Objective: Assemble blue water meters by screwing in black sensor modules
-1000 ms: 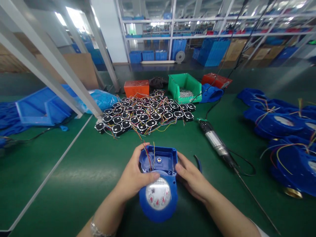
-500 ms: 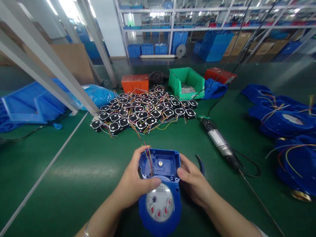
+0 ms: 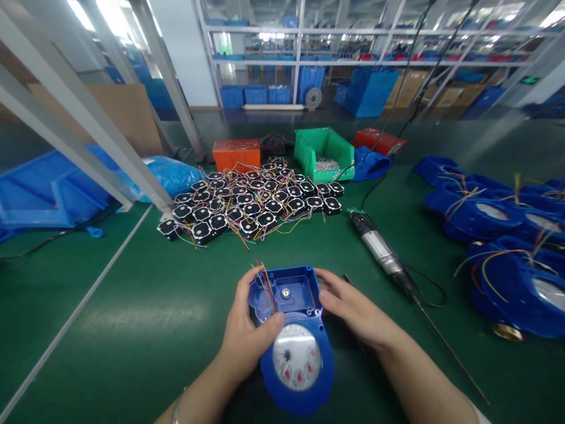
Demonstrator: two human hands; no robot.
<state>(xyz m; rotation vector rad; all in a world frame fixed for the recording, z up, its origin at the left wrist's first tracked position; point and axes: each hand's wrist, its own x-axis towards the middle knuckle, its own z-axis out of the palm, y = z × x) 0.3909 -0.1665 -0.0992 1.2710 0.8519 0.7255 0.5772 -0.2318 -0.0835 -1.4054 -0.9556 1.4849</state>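
fingers (image 3: 244, 288) of left hand (image 3: 242, 335) curled round blue water meter (image 3: 293, 335), thumb (image 3: 270, 331) pressed between open compartment (image 3: 300, 288) and dial (image 3: 296, 360). right hand (image 3: 355, 307) grips right side, thumb spread from fingers, probably to hold it steady; fingertips underneath hidden, can't tell. meter near side, middle, compartment facing up, so wires (image 3: 267, 284) show. electric screwdriver (image 3: 382, 250) lies right, handy to reach i guess. wired black modules (image 3: 251, 209) heaped far, near green bin (image 3: 305, 156).

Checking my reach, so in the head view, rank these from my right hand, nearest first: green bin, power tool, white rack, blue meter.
1. Blue meter: touching your right hand.
2. Power tool: ahead, right.
3. Green bin: farther ahead.
4. White rack: background.
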